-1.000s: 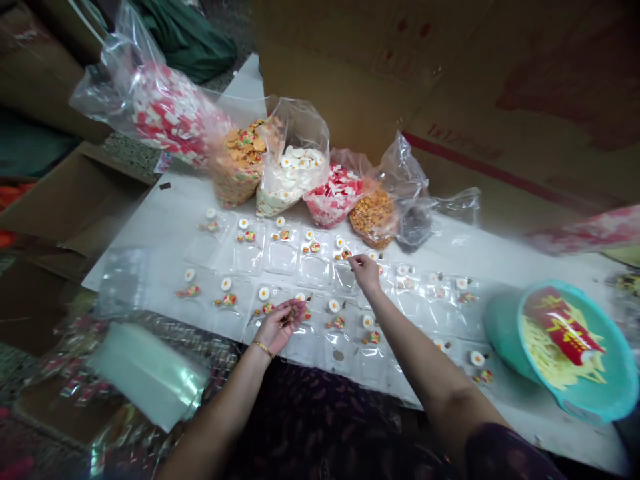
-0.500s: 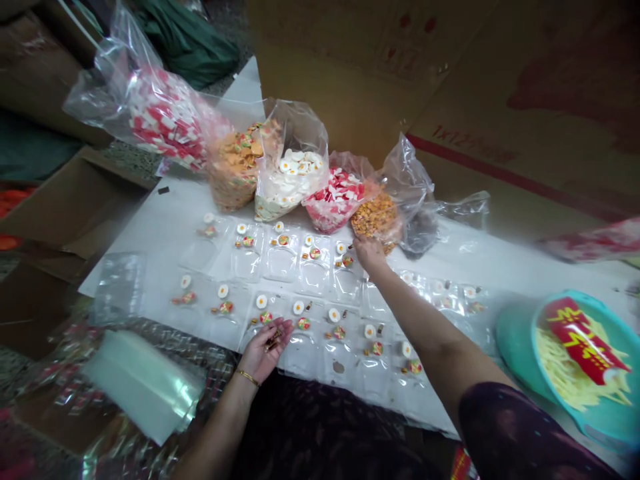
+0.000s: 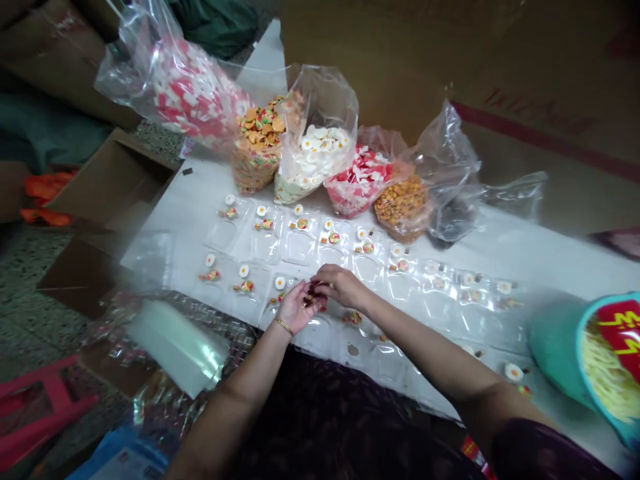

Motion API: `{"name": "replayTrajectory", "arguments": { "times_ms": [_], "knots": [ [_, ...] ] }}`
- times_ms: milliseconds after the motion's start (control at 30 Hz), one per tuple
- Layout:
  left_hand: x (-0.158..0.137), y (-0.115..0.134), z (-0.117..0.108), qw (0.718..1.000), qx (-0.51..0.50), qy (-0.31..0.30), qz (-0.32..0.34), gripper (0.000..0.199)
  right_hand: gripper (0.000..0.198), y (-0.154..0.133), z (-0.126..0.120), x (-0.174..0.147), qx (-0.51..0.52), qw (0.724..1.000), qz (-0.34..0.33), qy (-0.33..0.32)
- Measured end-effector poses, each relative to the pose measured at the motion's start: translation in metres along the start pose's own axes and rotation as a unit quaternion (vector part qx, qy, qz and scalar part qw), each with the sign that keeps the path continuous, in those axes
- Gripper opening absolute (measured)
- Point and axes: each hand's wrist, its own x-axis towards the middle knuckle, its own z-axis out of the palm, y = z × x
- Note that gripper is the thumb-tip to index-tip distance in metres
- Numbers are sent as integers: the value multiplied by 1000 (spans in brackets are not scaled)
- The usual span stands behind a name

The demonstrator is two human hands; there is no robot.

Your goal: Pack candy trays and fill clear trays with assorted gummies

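Note:
My left hand is palm up and cupped around several small dark brown pieces. Over that palm, my right hand has its fingers pinched together at the pieces; what sits between the fingertips is hidden. Both hands are above the front row of small clear plastic bags laid flat on the white table. On the bags lie tiny fried-egg pieces, round red-and-green pizza-like pieces and small orange-brown pieces. Some bags in the back row also bear a small dark piece.
Behind the rows stand open bags of egg pieces, red-and-white pieces, orange-brown pieces and pizza-like pieces. A teal basin stands at the right. Stacked clear sleeves lie at the left, near a pink stool.
My right hand has come back from the back row of bags to the left palm. The left hand has moved slightly right and up in view, and the camera has shifted.

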Motion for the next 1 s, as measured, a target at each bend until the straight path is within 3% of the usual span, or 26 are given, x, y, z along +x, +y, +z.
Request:
{"name": "replayTrajectory", "arguments": {
  "times_ms": [133, 233, 333, 400, 500, 667, 767, 900, 1000],
  "knots": [
    [3, -2, 3, 1000, 14, 12, 13, 21, 14, -15, 17, -2, 24, 999, 35, -10],
    [3, -4, 0, 998, 39, 39, 30, 15, 10, -2, 17, -2, 104, 991, 82, 16],
    [4, -2, -6, 997, 56, 38, 31, 16, 5, 23, 3, 5, 138, 979, 129, 82],
    [5, 1, -12, 997, 58, 32, 32, 16, 5, 44, -13, 17, 103, 969, 177, 140],
    [3, 4, -22, 997, 48, 41, 47, 16, 9, 74, -37, 41, -29, 959, 211, 189],
    [-5, 4, -38, 995, 24, 75, 64, 15, 22, 103, -49, 73, -253, 956, 119, 92],
    [-6, 3, -46, 995, 12, 76, 68, 15, 26, 112, -44, 66, -296, 946, 103, 80],
    [-4, 3, -51, 996, 1, 59, 69, 16, 32, 119, -37, 38, -306, 930, 147, 140],
    [-2, 7, -43, 997, 1, 44, 69, 19, 32, 115, -32, 30, -294, 932, 163, 132]
  ]
}}
